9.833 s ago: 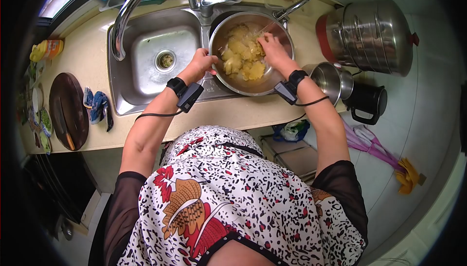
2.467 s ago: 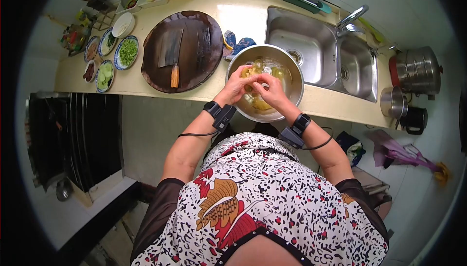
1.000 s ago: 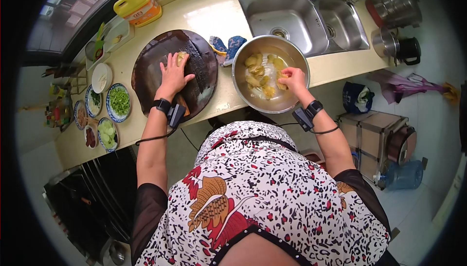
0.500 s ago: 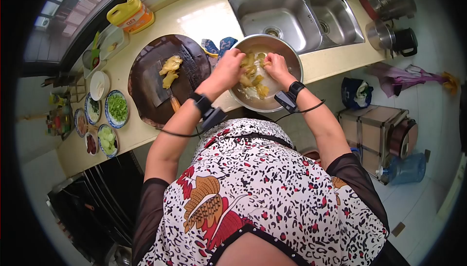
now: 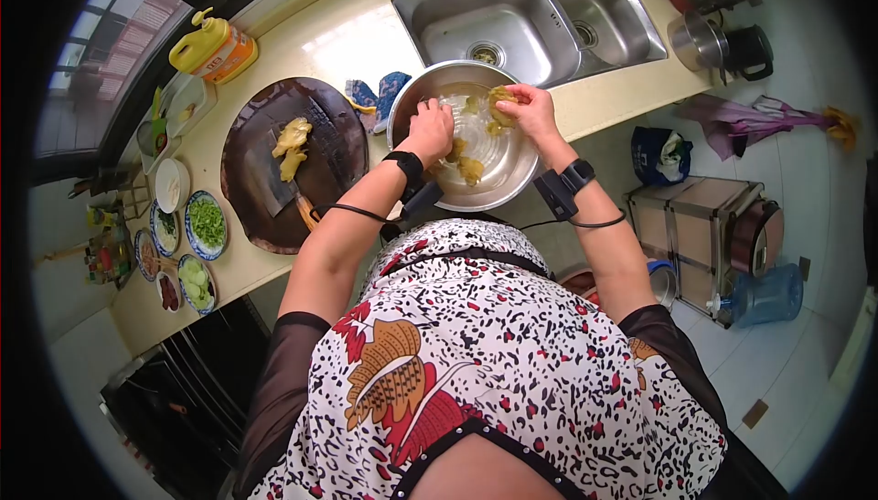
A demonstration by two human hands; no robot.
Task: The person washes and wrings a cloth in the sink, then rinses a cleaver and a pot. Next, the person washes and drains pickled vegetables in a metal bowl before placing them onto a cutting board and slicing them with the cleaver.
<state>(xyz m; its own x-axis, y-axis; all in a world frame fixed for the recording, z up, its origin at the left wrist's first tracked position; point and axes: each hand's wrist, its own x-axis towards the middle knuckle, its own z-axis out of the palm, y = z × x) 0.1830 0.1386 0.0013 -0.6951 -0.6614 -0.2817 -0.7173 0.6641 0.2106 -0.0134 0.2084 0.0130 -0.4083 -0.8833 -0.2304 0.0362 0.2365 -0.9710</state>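
A steel bowl (image 5: 506,171) with water and yellowish pieces (image 5: 469,169) stands at the counter's front edge. Over its left part is my left hand (image 5: 432,130), fingers bent down into the bowl; what they hold, if anything, is hidden. Above the bowl's upper right, my right hand (image 5: 530,110) pinches a wet yellow piece (image 5: 501,108). On the round dark cutting board (image 5: 331,157), left of the bowl, lie more yellow pieces (image 5: 292,145), partly on a cleaver (image 5: 265,177) with a wooden handle.
Behind the bowl is a double sink (image 5: 540,29). Blue patterned cloth (image 5: 389,93) lies between board and bowl. Small dishes, including chopped greens (image 5: 206,224) and pale green slices (image 5: 195,282), stand at the left. A yellow bottle (image 5: 213,50) is at the back left. Pots (image 5: 698,41) are at the right.
My left hand has gone from the board to the bowl, leaving yellow pieces on the board. My right hand has lifted a piece at the bowl's upper right. The view has shifted too.
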